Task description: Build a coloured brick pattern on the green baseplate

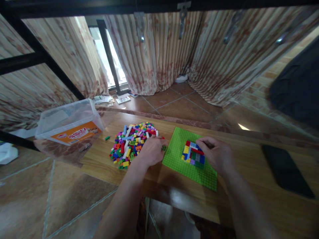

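A mixed heap of small coloured building bricks [129, 142] lies on the wooden table. My left hand [154, 149] rests at the heap's right edge, fingers curled downward and mostly hidden from me. Beside its knuckles is a dark brick with yellow-green marks [163, 148]. To the right lies a green studded baseplate [174, 157], carrying a patch of joined red, yellow, blue, grey and purple bricks [193, 159]. Over the patch's upper right corner my right hand [218, 154] has thumb and fingers pinched together; what is between them cannot be made out. A long red brick [197, 151] shows just below the fingertips.
A clear plastic box with an orange label [77, 132] stands at the table's left end. One green brick [107, 138] lies apart from the heap. On the right is a dark flat phone-like slab [286, 169]. Striped curtains [159, 56] hang beyond the table.
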{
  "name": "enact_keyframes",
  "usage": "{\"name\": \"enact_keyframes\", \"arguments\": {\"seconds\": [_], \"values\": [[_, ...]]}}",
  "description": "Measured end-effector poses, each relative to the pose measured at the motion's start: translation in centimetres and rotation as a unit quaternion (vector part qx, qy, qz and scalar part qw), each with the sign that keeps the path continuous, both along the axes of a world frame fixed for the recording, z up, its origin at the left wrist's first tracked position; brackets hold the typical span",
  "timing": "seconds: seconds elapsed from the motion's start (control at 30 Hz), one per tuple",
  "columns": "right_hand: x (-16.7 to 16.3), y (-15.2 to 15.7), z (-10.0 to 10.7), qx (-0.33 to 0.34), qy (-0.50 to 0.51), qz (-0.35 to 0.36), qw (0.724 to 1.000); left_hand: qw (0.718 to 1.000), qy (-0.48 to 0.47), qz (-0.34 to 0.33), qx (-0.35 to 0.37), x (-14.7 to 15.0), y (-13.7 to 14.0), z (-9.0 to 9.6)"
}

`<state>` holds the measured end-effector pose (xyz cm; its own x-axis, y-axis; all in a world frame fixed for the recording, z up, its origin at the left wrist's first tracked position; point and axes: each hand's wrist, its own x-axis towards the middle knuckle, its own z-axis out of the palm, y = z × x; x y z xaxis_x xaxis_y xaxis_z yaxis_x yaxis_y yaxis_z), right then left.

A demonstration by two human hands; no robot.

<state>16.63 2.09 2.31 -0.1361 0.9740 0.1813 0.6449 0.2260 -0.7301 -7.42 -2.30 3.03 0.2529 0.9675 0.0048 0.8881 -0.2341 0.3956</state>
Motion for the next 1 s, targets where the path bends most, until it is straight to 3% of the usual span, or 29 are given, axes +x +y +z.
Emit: {"name": "enact_keyframes", "arguments": {"seconds": [0.4, 0.5, 0.6, 0.73, 0.9, 1.0], "values": [[0.9, 0.1, 1.0, 0.034, 0.02, -0.009, 0.999, 0.99, -0.139, 0.025, 0.011, 1.9, 0.3, 0.1], [1.0, 0.0, 0.6, 0.009, 0.05, 0.021, 0.999, 0.982, -0.185, 0.024, 0.007, 3.1, 0.3, 0.0], [0.8, -0.2, 0.4, -0.04, 0.075, 0.099, 0.991, 0.968, -0.246, 0.035, 0.014, 4.4, 0.6, -0.2], [0.2, -0.7, 0.8, -0.036, 0.056, 0.177, 0.982, 0.924, -0.38, 0.037, -0.016, 6.1, 1.1, -0.7], [0.2, -0.7, 1.0, -0.006, 0.07, 0.169, 0.983, 0.84, -0.53, 0.016, -0.113, 7.5, 1.5, -1.1], [0.8, -0.6, 0.7, -0.008, 0.056, 0.145, 0.988, 0.829, -0.544, 0.038, -0.123, 7.7, 1.6, -1.1]]}}
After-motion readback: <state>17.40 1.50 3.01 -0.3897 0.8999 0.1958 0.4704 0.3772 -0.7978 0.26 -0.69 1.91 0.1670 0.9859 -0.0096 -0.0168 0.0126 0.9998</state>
